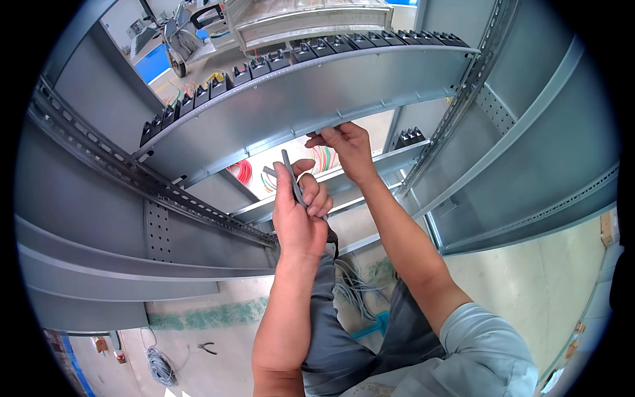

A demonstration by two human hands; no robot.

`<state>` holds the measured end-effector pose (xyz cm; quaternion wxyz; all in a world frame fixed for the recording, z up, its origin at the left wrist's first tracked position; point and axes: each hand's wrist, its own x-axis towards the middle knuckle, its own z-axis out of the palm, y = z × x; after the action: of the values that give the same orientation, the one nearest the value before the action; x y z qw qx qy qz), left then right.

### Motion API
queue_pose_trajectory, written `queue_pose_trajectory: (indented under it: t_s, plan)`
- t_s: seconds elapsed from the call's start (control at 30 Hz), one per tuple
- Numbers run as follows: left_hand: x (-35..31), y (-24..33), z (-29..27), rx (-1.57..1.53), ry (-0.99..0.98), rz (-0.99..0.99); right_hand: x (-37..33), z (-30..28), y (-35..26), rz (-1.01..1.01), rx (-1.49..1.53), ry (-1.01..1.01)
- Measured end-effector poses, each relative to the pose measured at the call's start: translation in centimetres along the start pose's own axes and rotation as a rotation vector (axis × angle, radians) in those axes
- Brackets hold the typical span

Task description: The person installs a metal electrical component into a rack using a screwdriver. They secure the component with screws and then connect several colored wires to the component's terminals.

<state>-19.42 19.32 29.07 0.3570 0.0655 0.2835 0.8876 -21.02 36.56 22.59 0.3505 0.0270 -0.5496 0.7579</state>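
Jutting upward from the left hand are grey strips.

Grey strip, silvery panel, black blocks

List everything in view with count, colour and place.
Grey strip: one or two, grey, left hand
Metal plate: one, silver-grey, upper middle
Black blocks: many, black, plate's top edge
Rail blocks: a few, black, by lower rail
Cabinet frame: one, grey, all around
Wire coil: one, red, beyond the plate
Loose wires: several, red-green, beyond the plate
Cable bundle: one, grey, floor, lower middle
Cable coil: one, grey, floor, lower left
Pliers: one, dark, floor, lower left
Tray-like item: one, turquoise, between legs
Wheeled equipment: one, grey, upper left
Left hand: one, bare, centre
Right hand: one, bare, plate's lower edge
Legs: two, dark grey, lower middle
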Motion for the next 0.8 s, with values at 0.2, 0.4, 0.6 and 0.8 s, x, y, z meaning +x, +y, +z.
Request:
queue_pose_trajectory:
  t_s: [0.2,0.4,0.6,0.8]
  plan:
    - [-0.2,0.3,-0.4,-0.029,-0.029,0.019,0.4,0.3,-0.6,0.18,0.097,0.057]
    - [-0.5,-0.1,-0.2,-0.034,-0.02,-0.001,-0.1,0.1,0.5,0.105,0.126,0.073]
    - [0.3,0.3,-0.5,-0.039,-0.016,0.034,0.6,-0.2,-0.8,0.2,0.033,0.048]
    - [0.2,-0.7,0.0,-0.022,0.014,-0.006,0.6,-0.1,-0.3,0.18,0.158,0.011]
